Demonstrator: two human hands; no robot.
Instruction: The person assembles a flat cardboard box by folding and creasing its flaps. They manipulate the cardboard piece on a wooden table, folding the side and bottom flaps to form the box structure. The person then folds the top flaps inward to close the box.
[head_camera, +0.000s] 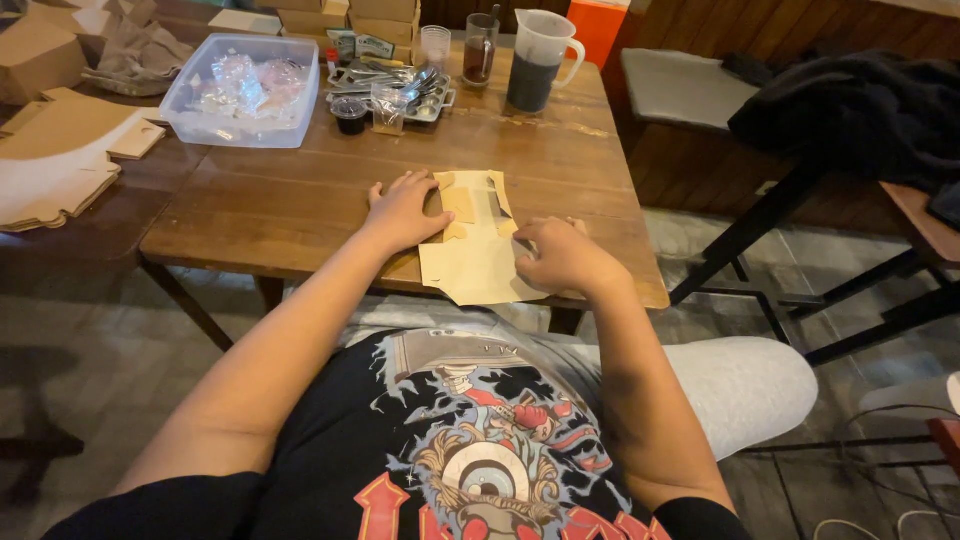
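Observation:
A flat tan cardboard box blank (470, 265) lies at the near edge of the wooden table (300, 200), partly hanging over it. My left hand (405, 210) rests flat on the blank's left side, fingers spread, pressing a flap. My right hand (560, 255) is curled on the blank's right edge, fingers pinching a side flap. The blank's far flaps stick out between the two hands.
A clear plastic tub (245, 90) with wrapped items stands at the far left. A metal tray of cutlery (395, 90), a small sauce cup (350, 115), glasses and a dark-liquid pitcher (535, 60) sit at the back. Stacked flat cardboard (60, 160) lies left. A bench with dark cloth (850, 110) is right.

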